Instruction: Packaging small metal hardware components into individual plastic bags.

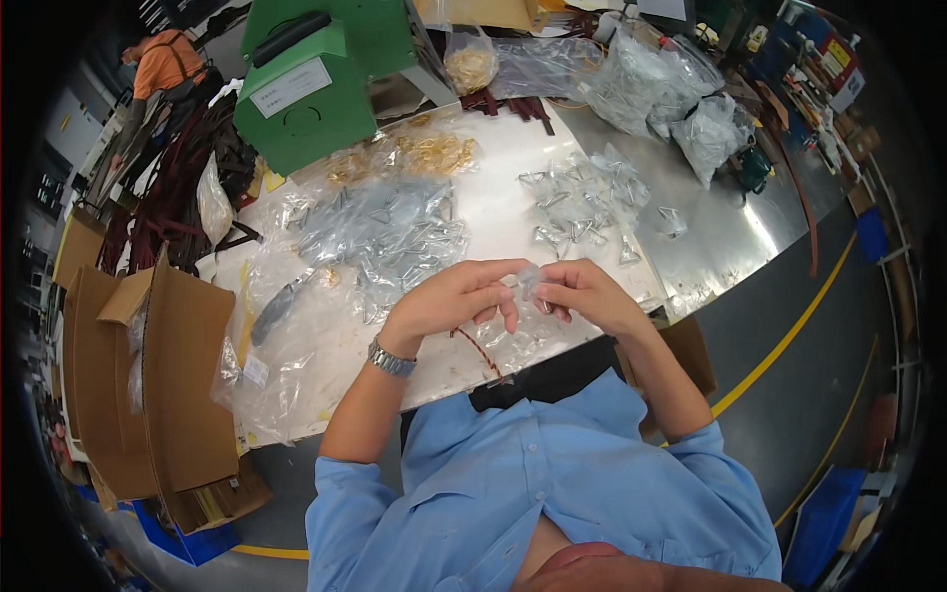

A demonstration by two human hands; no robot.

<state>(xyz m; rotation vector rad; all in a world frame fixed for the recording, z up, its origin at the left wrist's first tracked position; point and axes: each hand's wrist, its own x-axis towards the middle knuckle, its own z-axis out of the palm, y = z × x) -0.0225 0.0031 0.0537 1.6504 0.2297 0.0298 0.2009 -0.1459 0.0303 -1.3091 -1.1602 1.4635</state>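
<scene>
My left hand (456, 300) and my right hand (592, 300) meet above the near edge of the white work table (493, 187). Between their fingertips is a small clear plastic bag (529, 280), pinched from both sides. A bit of silver metal shows by the right fingers, too small to make out fully. Beyond my left hand lies a wide pile of silver metal fittings in clear bags (409, 232). Further off to the right, more bagged silver fittings (582, 212) are spread out. A red-and-white twisted cord (480, 352) lies by my left wrist.
A green machine (311, 109) stands at the back left, with gold-coloured fittings (434, 153) before it. Open cardboard boxes (187, 385) flank the table's left side. Large clear bags (651, 84) sit on the metal surface at the back right. Another person (168, 64) is at far left.
</scene>
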